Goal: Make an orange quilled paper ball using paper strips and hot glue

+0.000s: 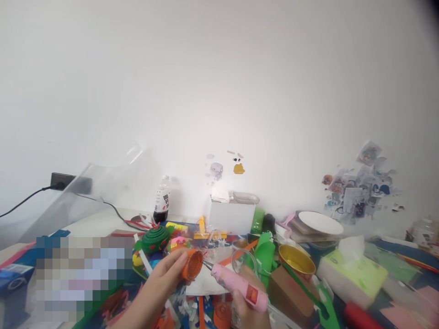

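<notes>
- Green coiled dome (pixel 155 238), short of the tabletop's (pixel 91 220) back edge, crowding the left hand (pixel 170 272).
- Orange ribbed cup (pixel 195 265), raised in the left hand's closed grip, apparently turned so its hollow faces the nozzle.
- Pink glue gun (pixel 240 287), in the right hand's (pixel 245 310) wrapped grip, tip close to the cup; contact unclear.
- Brown box (pixel 291 294) and gold tin (pixel 297 259), hemming in the right.
- Tissue pack (pixel 355 274), further right.

Big black Chinese letters go down the white label (pixel 163 199) on the bottle (pixel 165 182) by the wall. They look like 喝开水. The orange sticker (pixel 252 294) on the pink glue gun (pixel 233 281) is too blurry to read.
</notes>
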Available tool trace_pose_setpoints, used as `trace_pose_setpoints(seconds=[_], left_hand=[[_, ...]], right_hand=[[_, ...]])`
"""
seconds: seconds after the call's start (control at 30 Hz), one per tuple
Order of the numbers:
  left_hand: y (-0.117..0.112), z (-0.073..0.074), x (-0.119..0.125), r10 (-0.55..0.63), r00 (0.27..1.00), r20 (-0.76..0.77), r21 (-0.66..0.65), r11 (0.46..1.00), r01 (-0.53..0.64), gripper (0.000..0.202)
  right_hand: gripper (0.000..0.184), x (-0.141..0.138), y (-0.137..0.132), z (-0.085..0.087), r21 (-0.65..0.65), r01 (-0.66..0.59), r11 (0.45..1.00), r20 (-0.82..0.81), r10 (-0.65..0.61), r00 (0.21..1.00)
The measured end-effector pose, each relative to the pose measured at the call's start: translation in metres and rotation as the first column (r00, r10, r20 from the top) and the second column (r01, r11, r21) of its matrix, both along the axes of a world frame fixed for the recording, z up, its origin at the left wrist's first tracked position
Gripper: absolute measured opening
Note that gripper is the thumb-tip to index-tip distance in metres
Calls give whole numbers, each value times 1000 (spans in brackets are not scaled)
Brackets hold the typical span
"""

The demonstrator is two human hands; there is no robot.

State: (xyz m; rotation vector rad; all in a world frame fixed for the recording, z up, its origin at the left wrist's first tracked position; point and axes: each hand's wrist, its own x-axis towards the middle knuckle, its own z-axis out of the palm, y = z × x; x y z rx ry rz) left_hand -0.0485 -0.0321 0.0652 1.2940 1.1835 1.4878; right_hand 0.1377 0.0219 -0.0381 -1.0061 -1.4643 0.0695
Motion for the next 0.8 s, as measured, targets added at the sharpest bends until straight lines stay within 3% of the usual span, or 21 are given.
trace_pose_setpoints(seconds=[0.2, 0.5, 0.67, 0.8], left_hand=[[-1, 3, 0, -13, 999, 40, -3, 1000, 13, 32], [4, -4, -5, -46, 999, 18, 7, 999, 46, 32], [4, -3, -5, -46, 999, 15, -2, 999, 46, 33], [4, -3, -6, -28, 1000, -6, 6, 1000, 28, 31]], right_hand=[[44, 2, 0, -1, 39, 29, 999, 58, -31, 998], [38, 0, -5, 14, 198, 71, 978, 185, -108, 977], [31, 8, -4, 28, 245, -67, 967, 368, -29, 929], [26, 9, -3, 36, 275, -92, 957, 409, -30, 912]])
